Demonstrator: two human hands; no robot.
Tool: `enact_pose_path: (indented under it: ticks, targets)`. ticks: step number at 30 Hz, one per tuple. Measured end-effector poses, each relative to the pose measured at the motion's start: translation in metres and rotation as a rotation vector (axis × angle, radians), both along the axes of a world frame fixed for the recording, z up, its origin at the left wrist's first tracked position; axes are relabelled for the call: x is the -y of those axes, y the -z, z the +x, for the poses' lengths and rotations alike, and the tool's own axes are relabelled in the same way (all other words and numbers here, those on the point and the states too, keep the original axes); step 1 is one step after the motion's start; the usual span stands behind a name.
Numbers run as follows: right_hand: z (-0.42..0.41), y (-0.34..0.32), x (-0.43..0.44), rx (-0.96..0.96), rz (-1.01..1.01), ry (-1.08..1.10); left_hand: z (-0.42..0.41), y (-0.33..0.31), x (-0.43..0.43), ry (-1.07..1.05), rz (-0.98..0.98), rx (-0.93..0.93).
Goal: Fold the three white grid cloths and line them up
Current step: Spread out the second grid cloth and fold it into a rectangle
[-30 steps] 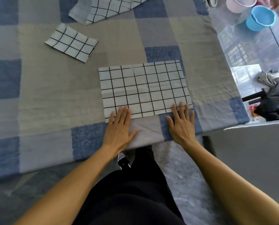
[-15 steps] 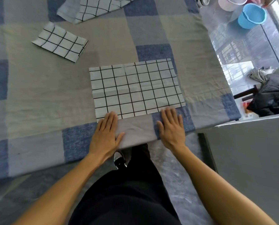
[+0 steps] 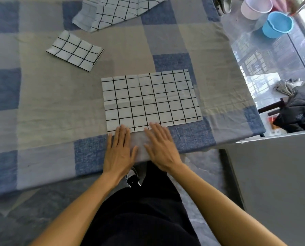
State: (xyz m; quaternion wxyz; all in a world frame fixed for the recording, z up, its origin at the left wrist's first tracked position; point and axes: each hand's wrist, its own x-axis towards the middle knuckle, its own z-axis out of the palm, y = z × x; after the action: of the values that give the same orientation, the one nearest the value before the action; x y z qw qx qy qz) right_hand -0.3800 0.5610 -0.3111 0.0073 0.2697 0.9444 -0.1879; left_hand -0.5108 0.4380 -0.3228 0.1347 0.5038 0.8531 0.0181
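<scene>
A white cloth with a black grid (image 3: 150,101) lies flat as a wide rectangle in the middle of the table. My left hand (image 3: 120,151) and my right hand (image 3: 161,147) rest palm-down side by side at its near edge, fingers spread, fingertips just touching the cloth, holding nothing. A small folded grid cloth (image 3: 75,50) lies at the far left. A third grid cloth (image 3: 115,12) sits rumpled and unfolded at the far edge.
The table is covered by a blue and grey patchwork sheet (image 3: 41,103). Its right edge drops to a shiny floor with a blue bucket (image 3: 277,23), a white tub (image 3: 256,7) and a black bag (image 3: 300,110).
My two hands have slid closer together along the cloth's near edge, the right one moving left toward the middle. The cloths have not moved on the table.
</scene>
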Motion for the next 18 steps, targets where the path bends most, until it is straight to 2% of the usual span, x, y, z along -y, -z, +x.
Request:
enact_pose_path:
  ticks: [3, 11, 18]
  targets:
    - [-0.026, 0.001, 0.017, 0.030, -0.075, -0.025, 0.009, -0.004, 0.005, 0.029, 0.026, 0.018]
    - [-0.028, 0.015, 0.020, 0.099, -0.072, -0.074, 0.008, -0.003, 0.011, -0.027, 0.017, 0.025]
    - [-0.017, 0.011, 0.013, 0.091, -0.044, 0.034, 0.002, -0.005, 0.014, -0.051, 0.029, 0.005]
